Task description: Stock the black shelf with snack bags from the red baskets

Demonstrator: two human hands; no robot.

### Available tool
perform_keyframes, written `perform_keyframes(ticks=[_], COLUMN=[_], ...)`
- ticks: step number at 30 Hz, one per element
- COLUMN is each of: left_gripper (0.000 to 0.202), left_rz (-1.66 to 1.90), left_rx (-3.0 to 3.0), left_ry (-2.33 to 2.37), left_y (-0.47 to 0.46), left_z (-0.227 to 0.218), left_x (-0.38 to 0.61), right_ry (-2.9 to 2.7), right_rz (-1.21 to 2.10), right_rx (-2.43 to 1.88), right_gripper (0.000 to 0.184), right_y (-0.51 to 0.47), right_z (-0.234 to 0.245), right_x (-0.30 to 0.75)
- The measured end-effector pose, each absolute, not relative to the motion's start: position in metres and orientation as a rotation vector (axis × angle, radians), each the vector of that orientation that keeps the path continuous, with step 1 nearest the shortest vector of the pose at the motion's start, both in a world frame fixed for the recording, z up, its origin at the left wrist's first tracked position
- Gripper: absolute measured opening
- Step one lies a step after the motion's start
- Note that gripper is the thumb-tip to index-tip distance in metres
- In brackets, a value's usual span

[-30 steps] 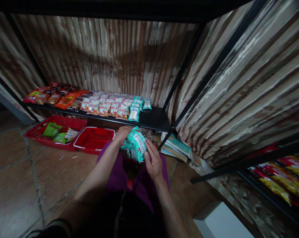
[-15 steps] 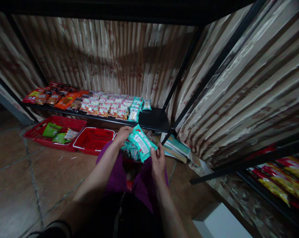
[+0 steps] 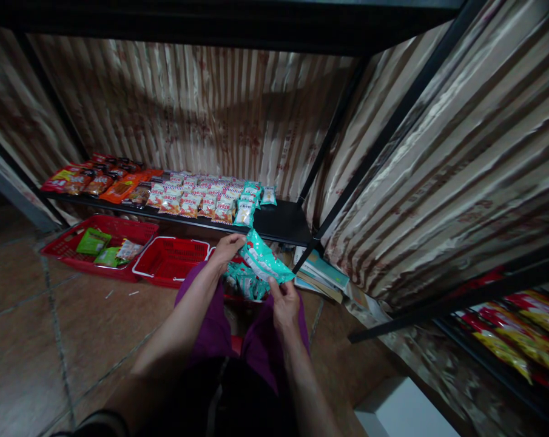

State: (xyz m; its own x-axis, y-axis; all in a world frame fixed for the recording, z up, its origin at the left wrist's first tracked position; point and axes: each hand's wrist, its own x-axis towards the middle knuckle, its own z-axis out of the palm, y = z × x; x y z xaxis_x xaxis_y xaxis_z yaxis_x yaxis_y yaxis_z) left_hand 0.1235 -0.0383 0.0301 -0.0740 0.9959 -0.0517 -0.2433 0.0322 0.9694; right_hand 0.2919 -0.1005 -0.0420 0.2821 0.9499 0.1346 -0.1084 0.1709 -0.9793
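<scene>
Lying at far left on the black shelf (image 3: 283,220): red packets (image 3: 60,178). Below them, a red basket (image 3: 119,276) is holding green packets (image 3: 93,241). Next along the shelf, orange packets (image 3: 119,188) are lying flat. Beneath, a second red basket (image 3: 171,261) is standing beside the first. White-and-orange packets (image 3: 190,204) are filling the shelf's middle in rows.

Left hand (image 3: 229,250): fingertips are pinching the upper left end of one teal packet (image 3: 267,261). More teal packets (image 3: 244,282) are lying under it, near the knees. On the shelf beyond, shelved teal packets (image 3: 244,212) are bordering the white-and-orange rows.

Held packet: hanging aslant between both hands, in front of the shelf edge and apart from it. Step in hand, as judged: handling and turning this single packet. Right hand (image 3: 287,303): thumb and fingers are gripping the lower right end. Any next move is probably calling for a light, two-ended hold, the wrapper seeming soft.

Further right, books (image 3: 322,267) are lying stacked; a white box (image 3: 415,413) is standing below; yellow-and-red packets (image 3: 497,340) are resting at far right.
</scene>
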Motion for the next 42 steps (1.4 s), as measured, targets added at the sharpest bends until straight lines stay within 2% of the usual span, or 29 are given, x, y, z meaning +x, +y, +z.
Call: perform_keyframes(ticks=[19, 22, 28, 34, 38, 42], left_gripper=[0.026, 0.024, 0.023, 0.041, 0.039, 0.036], left_rz=[1.363, 1.364, 1.372, 1.219, 1.211, 1.308], left_rx=[0.884, 0.852, 0.755, 0.618, 0.613, 0.655], left_ry=[1.155, 1.221, 1.116, 0.764, 0.711, 0.707], left_y=[-0.037, -0.039, -0.041, -0.05, -0.054, -0.053], left_z=[0.032, 0.036, 0.037, 0.04, 0.041, 0.038], left_x=[0.129, 0.133, 0.141, 0.141, 0.143, 0.144], right_ry=[-1.012, -1.118, -1.467, -1.677, -1.747, -1.817], right_rz=[0.862, 0.732, 0.224, -0.175, -0.286, -0.236], right_rx=[-1.152, -1.197, -1.135, -1.078, -1.053, -1.059], right_gripper=[0.037, 0.037, 0.036, 0.048, 0.055, 0.057], right_y=[-0.1, -0.101, -0.107, -0.113, -0.114, -0.115], right_z=[-0.039, -0.037, -0.027, -0.021, -0.022, -0.027], right_x=[0.292, 0.293, 0.296, 0.297, 0.292, 0.286])
